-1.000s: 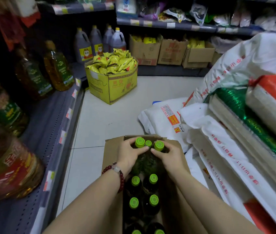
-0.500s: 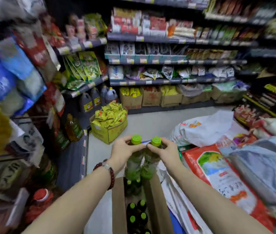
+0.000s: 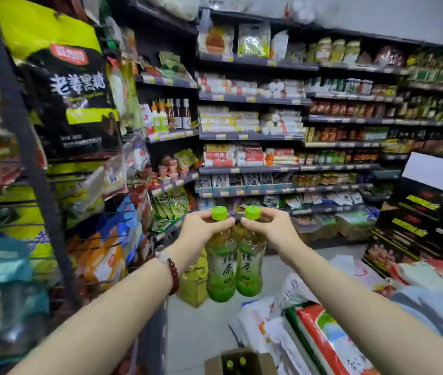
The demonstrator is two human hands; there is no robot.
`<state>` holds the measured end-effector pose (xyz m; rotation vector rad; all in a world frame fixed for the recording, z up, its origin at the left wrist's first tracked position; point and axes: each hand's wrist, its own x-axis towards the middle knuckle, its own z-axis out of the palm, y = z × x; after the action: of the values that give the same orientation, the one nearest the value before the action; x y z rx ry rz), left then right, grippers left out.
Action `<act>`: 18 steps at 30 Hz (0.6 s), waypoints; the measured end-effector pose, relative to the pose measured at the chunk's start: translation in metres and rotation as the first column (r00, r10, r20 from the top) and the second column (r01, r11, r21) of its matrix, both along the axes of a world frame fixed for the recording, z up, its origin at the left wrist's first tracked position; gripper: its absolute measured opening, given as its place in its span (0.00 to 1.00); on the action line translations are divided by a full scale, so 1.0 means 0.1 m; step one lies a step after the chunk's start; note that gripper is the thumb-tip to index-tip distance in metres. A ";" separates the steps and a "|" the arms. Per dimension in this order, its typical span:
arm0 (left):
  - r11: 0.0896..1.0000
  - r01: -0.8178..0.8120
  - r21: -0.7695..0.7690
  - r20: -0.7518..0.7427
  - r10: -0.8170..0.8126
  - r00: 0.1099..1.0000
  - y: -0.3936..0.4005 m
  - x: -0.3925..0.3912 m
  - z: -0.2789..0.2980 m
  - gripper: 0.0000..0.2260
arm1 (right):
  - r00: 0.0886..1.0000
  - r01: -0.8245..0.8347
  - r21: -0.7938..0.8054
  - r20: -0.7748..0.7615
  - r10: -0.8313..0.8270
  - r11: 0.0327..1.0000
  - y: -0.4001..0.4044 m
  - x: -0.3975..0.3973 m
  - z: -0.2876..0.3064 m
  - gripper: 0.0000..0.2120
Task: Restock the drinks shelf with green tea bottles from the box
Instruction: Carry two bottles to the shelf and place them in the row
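Green tea bottles hang upright side by side, left bottle [image 3: 220, 266] pinched below its cap by the left hand [image 3: 204, 230], right bottle [image 3: 250, 263] likewise by the right hand [image 3: 269, 230], probably for carrying, above the box [image 3: 239, 361].

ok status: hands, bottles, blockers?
Left hand, right hand each grip a green tea bottle by the neck. Box below. Nothing blocking.

Dim, cool indoor light; strong motion blur left and at edges; wide-angle bending; centre fairly sharp.
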<state>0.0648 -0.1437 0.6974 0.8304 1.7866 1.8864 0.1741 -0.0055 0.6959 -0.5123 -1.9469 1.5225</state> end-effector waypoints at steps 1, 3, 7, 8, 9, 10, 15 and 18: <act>1.000 -0.003 0.014 0.013 0.003 1.000 -0.15 0.07 0.13 0.04 | 1.000 -0.009 0.009 -0.004 0.009 1.000 -0.12 0.03 0.11 0.16; 0.999 -0.028 0.030 0.031 0.027 0.999 -0.46 0.18 0.35 0.04 | 0.999 -0.036 0.026 -0.026 0.037 0.999 -0.39 0.09 0.31 0.19; 0.996 -0.089 0.026 0.037 0.088 0.995 -1.07 0.35 0.71 0.04 | 0.994 -0.110 0.055 -0.009 0.110 0.992 -0.92 0.13 0.63 0.20; 0.994 -0.108 0.019 0.032 0.107 0.994 -1.24 0.37 0.77 0.05 | 0.992 -0.127 0.070 -0.002 0.128 0.989 -1.07 0.15 0.69 0.20; 0.992 -0.122 0.007 0.023 0.122 0.992 -1.41 0.41 0.83 0.07 | 0.991 -0.133 0.084 0.001 0.133 0.988 -1.20 0.15 0.74 0.22; 0.991 -0.131 0.000 0.024 0.131 0.991 -1.57 0.44 0.88 0.10 | 0.989 -0.144 0.087 -0.005 0.145 0.986 -1.34 0.16 0.78 0.24; 0.986 -0.164 -0.027 0.041 0.165 0.985 -2.37 0.52 1.07 0.12 | 0.969 -0.238 0.070 -0.050 0.242 0.969 -2.07 0.19 0.96 0.18; 0.985 -0.169 -0.038 0.027 0.170 0.985 -2.86 0.48 1.13 0.08 | 0.957 -0.273 0.101 -0.074 0.281 0.957 -2.53 0.13 1.06 0.25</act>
<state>0.1124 -0.4292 0.8101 0.6516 1.9195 1.9539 0.1871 -0.2582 0.8020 -0.1331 -2.0736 1.5863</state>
